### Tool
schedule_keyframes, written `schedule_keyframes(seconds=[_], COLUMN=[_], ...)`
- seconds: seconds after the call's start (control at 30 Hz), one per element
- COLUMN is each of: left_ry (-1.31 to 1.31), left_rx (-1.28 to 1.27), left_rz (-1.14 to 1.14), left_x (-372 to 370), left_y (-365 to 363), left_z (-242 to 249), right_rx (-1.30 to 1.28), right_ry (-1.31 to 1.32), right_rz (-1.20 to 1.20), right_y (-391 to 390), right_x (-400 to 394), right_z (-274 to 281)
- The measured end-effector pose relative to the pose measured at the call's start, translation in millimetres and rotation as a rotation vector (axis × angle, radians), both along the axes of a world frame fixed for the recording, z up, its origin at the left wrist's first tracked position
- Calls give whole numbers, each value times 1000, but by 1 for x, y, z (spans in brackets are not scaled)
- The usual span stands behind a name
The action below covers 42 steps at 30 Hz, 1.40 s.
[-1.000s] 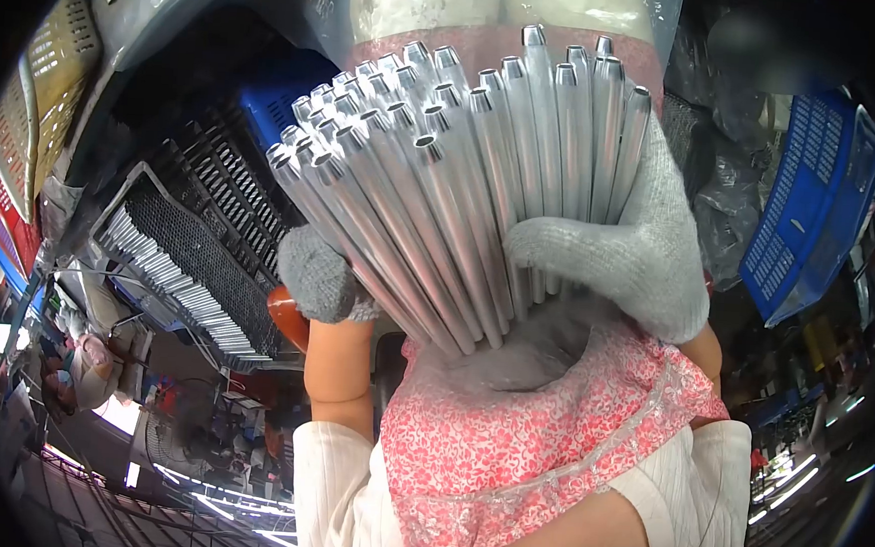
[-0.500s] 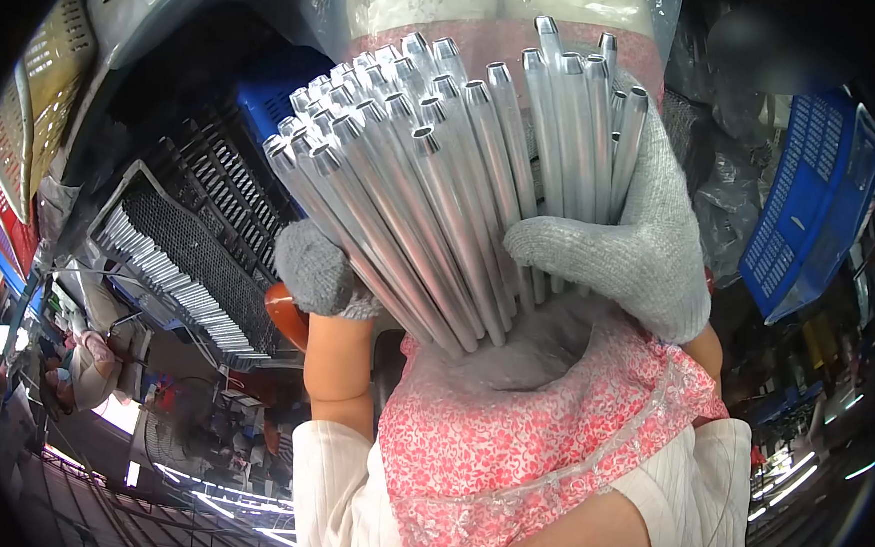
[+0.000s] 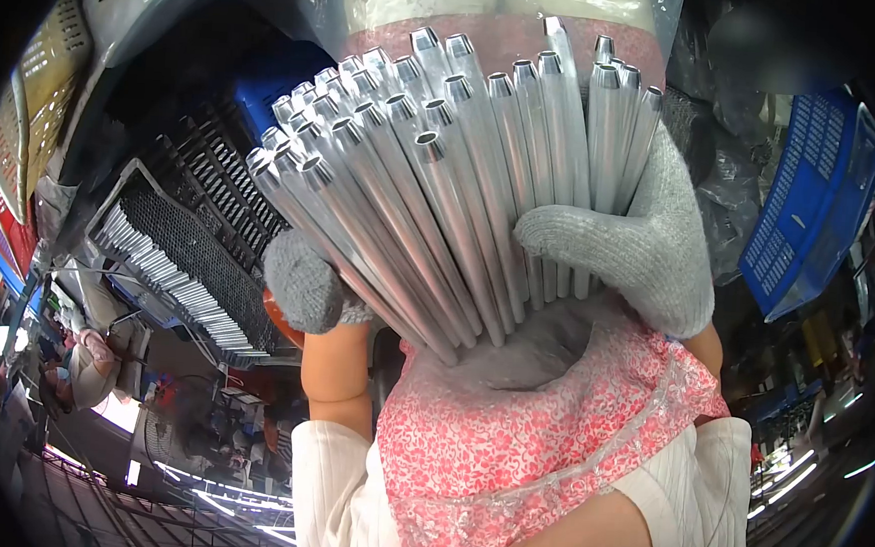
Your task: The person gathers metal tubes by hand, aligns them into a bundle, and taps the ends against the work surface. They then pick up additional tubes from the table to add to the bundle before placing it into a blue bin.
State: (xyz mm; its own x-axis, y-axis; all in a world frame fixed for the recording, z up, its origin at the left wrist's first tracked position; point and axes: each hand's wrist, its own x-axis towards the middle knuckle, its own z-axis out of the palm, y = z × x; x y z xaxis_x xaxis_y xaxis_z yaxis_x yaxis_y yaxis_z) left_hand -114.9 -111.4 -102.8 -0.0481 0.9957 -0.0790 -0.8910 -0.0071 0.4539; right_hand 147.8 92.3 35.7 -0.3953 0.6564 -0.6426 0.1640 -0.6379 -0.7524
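A large bundle of silvery metal tubes [image 3: 442,204] with narrowed, open upper ends fans out in front of my body. Their lower ends rest against the dusty grey patch of a pink floral apron [image 3: 518,429]. On the bundle's left side is my left hand [image 3: 305,280] in a grey knitted glove, closed against the tubes, its fingers mostly hidden behind them. My right hand [image 3: 650,246], gloved the same way, grips the right side with its thumb across the front and its other fingers behind.
At left, a dark mesh-lined crate [image 3: 188,258] holds a row of similar tubes. A blue perforated basket [image 3: 813,201] stands at right, and a yellow basket [image 3: 49,79] at far left. Another person [image 3: 91,363] is in the left background. Clear plastic covers the lap.
The tubes have spread wider, and the gap between the main bunch and the right-hand group has filled in. My left hand has shifted slightly left; my right hand has moved slightly right.
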Motion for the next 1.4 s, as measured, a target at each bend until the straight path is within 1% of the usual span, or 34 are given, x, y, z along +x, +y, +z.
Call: schedule_keyframes(seconds=[0.07,0.17,0.23,0.37,0.43,0.47,0.53,0.6,0.67,0.8,0.87,1.07,1.27,1.4], left_ry=[-1,1,4,8,9,5,5,6,11,11,12,11,13,14], left_rx=[-1,2,-1,0,-4,-5,-4,-3,2,6,12,19,27,30], left_rz=[1,5,6,11,11,13,14,17,23,21,26,27,26,26], left_x=[-2,-3,-3,-4,-4,-3,-4,-5,-5,-6,-7,-8,-8,-7], left_y=[-2,-3,-3,-4,-5,-5,-5,-7,-7,-7,-8,-8,-7,-6], left_z=[0,-1,-2,-1,-1,-1,-1,0,0,-1,-2,-5,-9,-11], right_rx=[-53,-60,-129,-209,-42,-42,79,65,113,53,1,-71,-3,-11], right_ry=[34,7,13,-14,51,49,11,-1,-36,-23,7,5,-41,-31], right_rz=[27,-29,-85,-87,-123,-124,-108,-98,-39,-17,-76,-70,-70,-48], right_y=[4,7,7,6,-5,-7,-9,-7,-4,3,1,4,-3,-6], right_x=[-1,-3,-3,-3,-6,-5,-5,-3,0,2,1,2,2,-2], right_z=[2,3,5,8,3,-1,-7,-6,-8,-1,-1,2,-1,-2])
